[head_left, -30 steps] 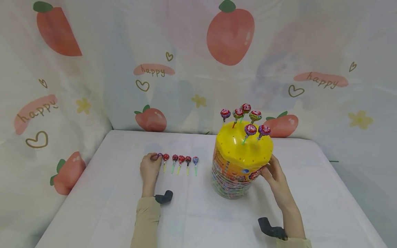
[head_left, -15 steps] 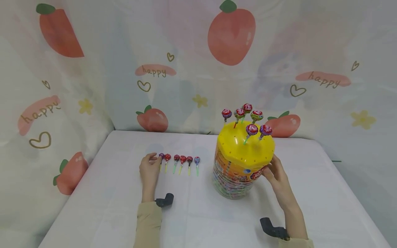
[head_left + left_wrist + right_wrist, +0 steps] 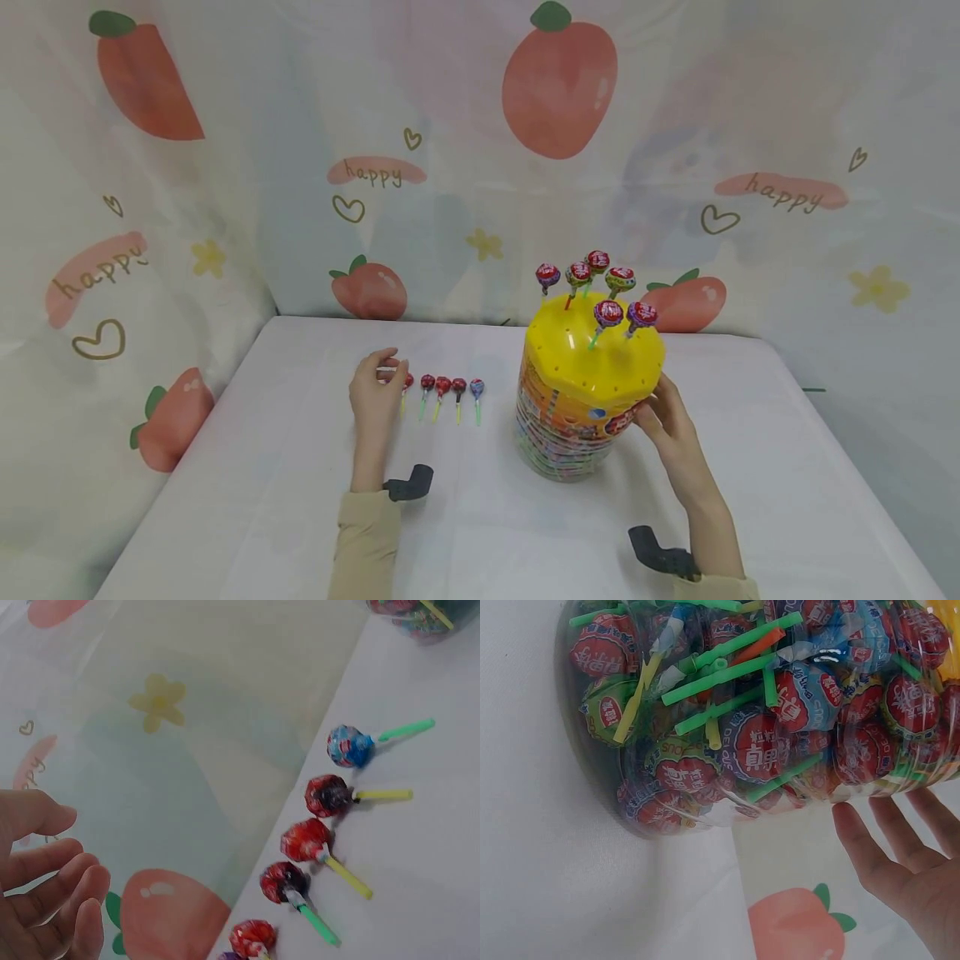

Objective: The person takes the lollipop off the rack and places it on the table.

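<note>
My left hand (image 3: 375, 390) hovers over the left end of a row of lollipops, its fingers loosely bent and nothing between them. In the left wrist view, the thumb and fingers of that hand (image 3: 56, 881) are apart. The row includes a blue-wrapped lollipop (image 3: 349, 746) with a green stick and several red or dark ones; the leftmost purple one is mostly hidden by the hand. My right hand (image 3: 671, 429) touches the right side of a clear candy jar (image 3: 558, 442) with extended fingertips (image 3: 849, 821). Its yellow lid (image 3: 577, 367) has several lollipops (image 3: 608, 314) stuck upright in it.
Many wrapped lollipops (image 3: 754, 746) fill the jar. The jar stands on the white tabletop (image 3: 495, 517), right of the row. Behind hangs a fruit-print curtain (image 3: 450, 92). Black wrist mounts (image 3: 411, 483) stick out from both forearms.
My left hand has drawn its fingertips away from the purple lollipop at the row's left end, rising and shifting slightly right. The right hand and jar have stayed in place.
</note>
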`<state>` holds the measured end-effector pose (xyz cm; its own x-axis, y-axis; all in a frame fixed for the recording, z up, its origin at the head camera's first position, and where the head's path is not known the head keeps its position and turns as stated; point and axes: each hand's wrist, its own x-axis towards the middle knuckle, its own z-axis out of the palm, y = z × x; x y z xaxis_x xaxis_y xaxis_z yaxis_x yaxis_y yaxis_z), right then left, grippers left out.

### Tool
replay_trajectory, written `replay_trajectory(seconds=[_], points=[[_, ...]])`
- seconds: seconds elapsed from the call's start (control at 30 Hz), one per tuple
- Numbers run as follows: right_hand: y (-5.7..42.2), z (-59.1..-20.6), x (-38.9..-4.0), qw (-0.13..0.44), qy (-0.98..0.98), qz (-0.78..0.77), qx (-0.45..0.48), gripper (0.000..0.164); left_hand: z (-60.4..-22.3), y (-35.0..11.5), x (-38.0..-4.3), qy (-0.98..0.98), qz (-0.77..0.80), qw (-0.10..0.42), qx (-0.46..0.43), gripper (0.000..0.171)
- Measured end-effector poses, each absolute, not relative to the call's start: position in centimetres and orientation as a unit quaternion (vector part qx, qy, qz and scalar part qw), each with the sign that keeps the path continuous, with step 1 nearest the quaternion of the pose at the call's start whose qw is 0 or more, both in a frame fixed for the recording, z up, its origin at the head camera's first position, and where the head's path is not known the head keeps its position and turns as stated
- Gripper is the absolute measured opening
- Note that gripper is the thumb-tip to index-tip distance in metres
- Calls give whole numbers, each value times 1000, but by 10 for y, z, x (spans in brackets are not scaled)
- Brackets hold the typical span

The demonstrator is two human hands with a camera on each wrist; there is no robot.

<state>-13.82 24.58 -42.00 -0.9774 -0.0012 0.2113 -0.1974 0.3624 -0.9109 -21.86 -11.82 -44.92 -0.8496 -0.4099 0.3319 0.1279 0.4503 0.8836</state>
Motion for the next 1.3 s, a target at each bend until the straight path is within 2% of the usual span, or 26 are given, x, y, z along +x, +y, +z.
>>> replay_trajectory(seconds=[0.7, 1.1, 1.3], points=[[247, -420, -136, 85, -824, 556, 63, 57, -381, -54, -179, -755, -526, 363, -148, 29], [247, -418, -136, 79, -825, 556, 58, 57, -339, -16, -163, -730, -511, 382, -244, 32], [247, -418, -136, 76, -825, 557, 59, 56, -325, 7, -162, -721, -510, 369, -290, 33]])
